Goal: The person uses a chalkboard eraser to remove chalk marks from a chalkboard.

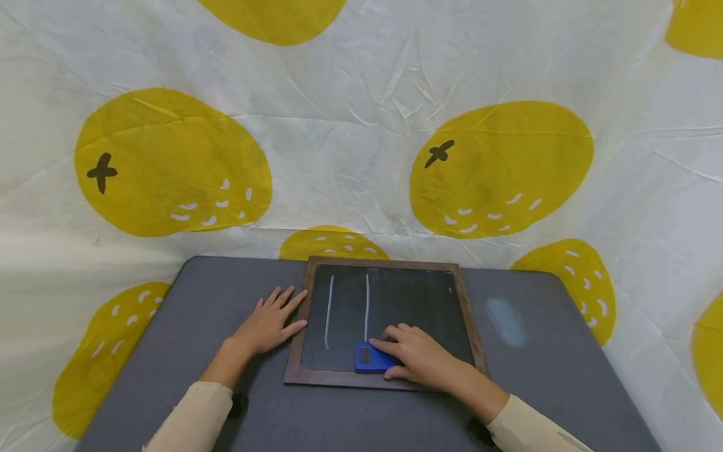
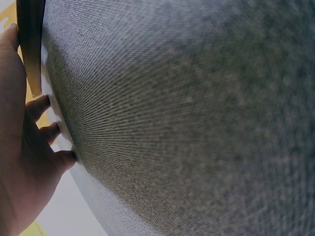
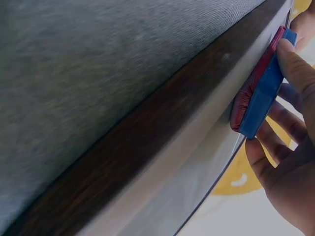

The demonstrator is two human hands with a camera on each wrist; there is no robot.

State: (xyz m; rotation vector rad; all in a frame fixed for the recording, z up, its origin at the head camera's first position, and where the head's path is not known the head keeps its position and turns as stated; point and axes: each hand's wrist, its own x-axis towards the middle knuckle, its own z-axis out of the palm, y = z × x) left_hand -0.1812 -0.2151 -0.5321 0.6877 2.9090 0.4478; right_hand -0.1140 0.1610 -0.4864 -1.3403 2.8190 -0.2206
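A wood-framed chalkboard [image 1: 420,314] lies on the grey table, with two upright chalk lines on its left half. My right hand [image 1: 420,358] grips a blue chalkboard eraser [image 1: 367,359] at the board's lower edge, just under the second line. In the right wrist view the eraser [image 3: 266,91] shows a red felt pad, held between thumb and fingers. Spread fingers of my left hand [image 1: 268,326] lie on the table by the board's left side, their tips touching the frame. The left wrist view shows that hand [image 2: 29,147] with fingers extended beside the dark frame edge [image 2: 30,44].
The grey table [image 1: 542,389] extends on both sides of the board. A pale chalky smudge [image 1: 505,321] marks the table to the right. Behind hangs a white cloth [image 1: 339,157] printed with large yellow fruit.
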